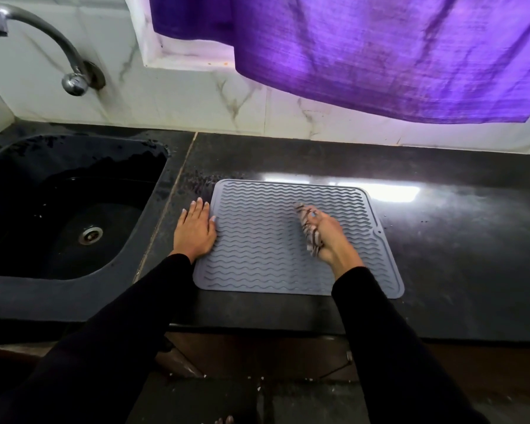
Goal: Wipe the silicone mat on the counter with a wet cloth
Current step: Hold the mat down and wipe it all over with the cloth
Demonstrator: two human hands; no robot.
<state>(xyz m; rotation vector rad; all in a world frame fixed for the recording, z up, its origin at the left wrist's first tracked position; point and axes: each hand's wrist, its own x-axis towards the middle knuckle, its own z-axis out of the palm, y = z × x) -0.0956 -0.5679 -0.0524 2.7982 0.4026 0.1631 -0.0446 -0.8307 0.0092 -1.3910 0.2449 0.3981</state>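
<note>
A black stone counter [441, 270] fills the middle of the view, shiny with a bright reflection at its far side. On the wall behind it hangs a purple curtain [364, 56], which covers the upper right part. At the left, a black sink [153, 166] is set into the counter, with a round metal drain [90, 235] in its bottom and a curved metal tap [43, 41] on the white marble-patterned wall above it.

The grey silicone mat [257, 249], with wavy ridges, lies flat on the counter, just to the right of the sink and near the front edge. The left hand [195, 229] lies flat at the mat's left edge, fingers straight and together, partly on the counter and touching the mat's border. The right hand [326, 237] is over the middle-right part of the mat, its fingers curled around a bunched striped cloth [308, 228], which touches the ridges. The cloth looks a little blurred. Both arms wear black sleeves [395, 347].
</note>
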